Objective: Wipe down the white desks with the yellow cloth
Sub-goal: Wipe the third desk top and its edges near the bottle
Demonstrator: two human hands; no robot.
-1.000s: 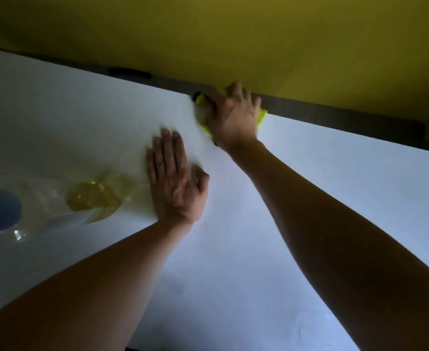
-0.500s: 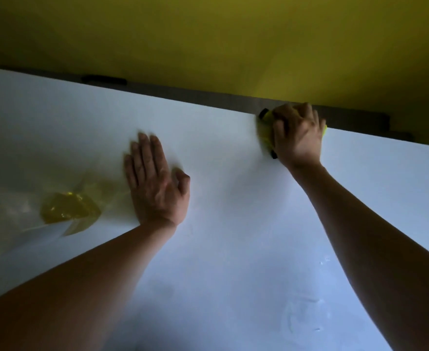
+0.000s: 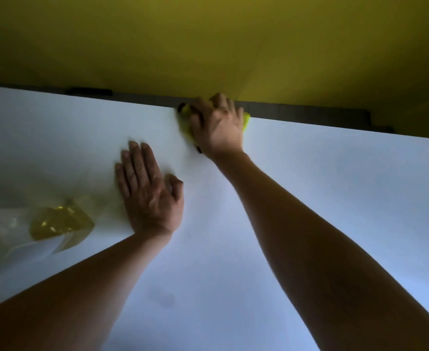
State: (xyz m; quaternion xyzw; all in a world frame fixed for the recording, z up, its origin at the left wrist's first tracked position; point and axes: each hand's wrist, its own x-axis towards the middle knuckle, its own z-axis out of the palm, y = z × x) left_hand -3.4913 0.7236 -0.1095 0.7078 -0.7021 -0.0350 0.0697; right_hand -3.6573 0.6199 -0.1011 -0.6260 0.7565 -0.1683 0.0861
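The white desk [image 3: 322,198] fills most of the view. My right hand [image 3: 218,127] presses the yellow cloth [image 3: 186,122] flat against the desk's far edge; only the cloth's left and right corners show from under the hand. My left hand [image 3: 148,193] lies palm down on the desk, fingers together and extended, holding nothing, below and left of the right hand.
A clear plastic bottle with yellow liquid [image 3: 59,221] lies on the desk at the left, close to my left hand. A dark strip [image 3: 309,112] runs along the desk's far edge, with a yellow wall [image 3: 233,46] behind it.
My right hand slid the cloth right along the far edge, then back to the left. My left hand stayed flat on the desk.
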